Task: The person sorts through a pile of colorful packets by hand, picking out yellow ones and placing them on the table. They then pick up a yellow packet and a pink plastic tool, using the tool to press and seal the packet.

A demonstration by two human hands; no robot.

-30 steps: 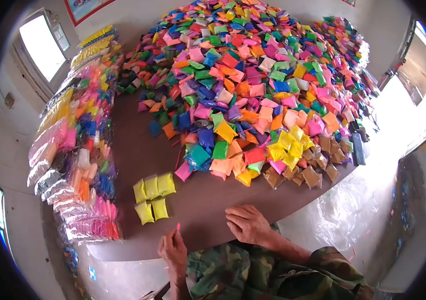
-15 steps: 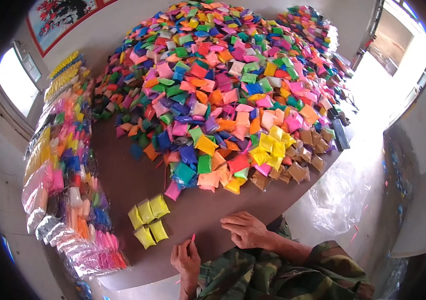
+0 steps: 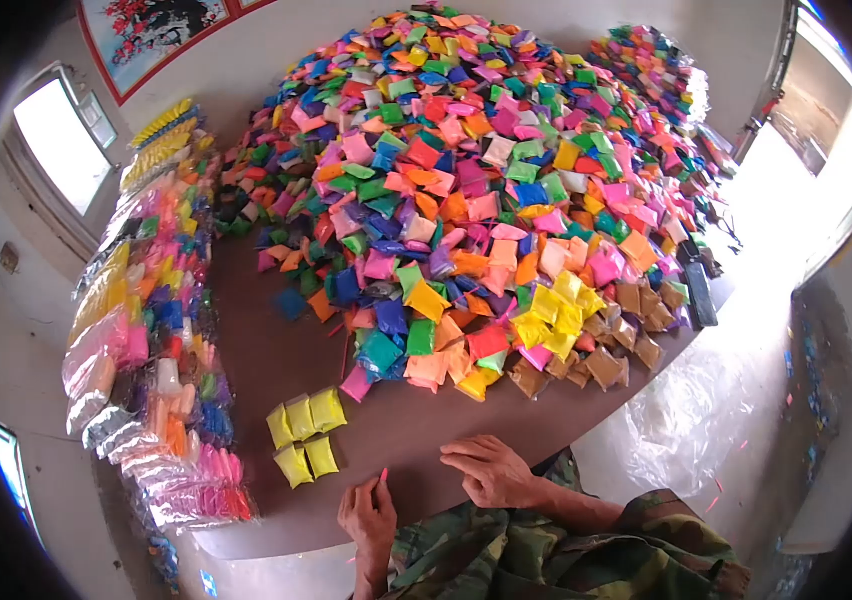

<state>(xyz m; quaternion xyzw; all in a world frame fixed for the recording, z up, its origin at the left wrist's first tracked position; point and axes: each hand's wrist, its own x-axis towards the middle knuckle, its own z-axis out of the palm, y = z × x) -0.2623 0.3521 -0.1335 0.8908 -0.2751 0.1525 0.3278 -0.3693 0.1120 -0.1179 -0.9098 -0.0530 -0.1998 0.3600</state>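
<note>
My left hand (image 3: 368, 516) is at the table's near edge, its thumb and fingers pinched on a small pink strip (image 3: 384, 475) that pokes up from the fingertips. To its right, my right hand (image 3: 491, 471) rests low over the tabletop, palm down, fingers stretched loosely to the left, with nothing visible in them. Several flat yellow packets (image 3: 298, 418) lie ahead and left of my left hand, three in a far row and two in a near row. Beyond both hands rises a large heap of small colourful packets (image 3: 466, 210).
Clear bags of coloured packets (image 3: 161, 370) line the left side of the brown table (image 3: 261, 330). Brown packets (image 3: 606, 367) and a dark flat object (image 3: 701, 293) sit near the right edge. Clear plastic sheeting (image 3: 681, 425) lies on the floor at right.
The camera view has shifted slightly, so the table and heap appear farther right. Both hands stay in nearly the same place, and the pink strip is still in my left hand.
</note>
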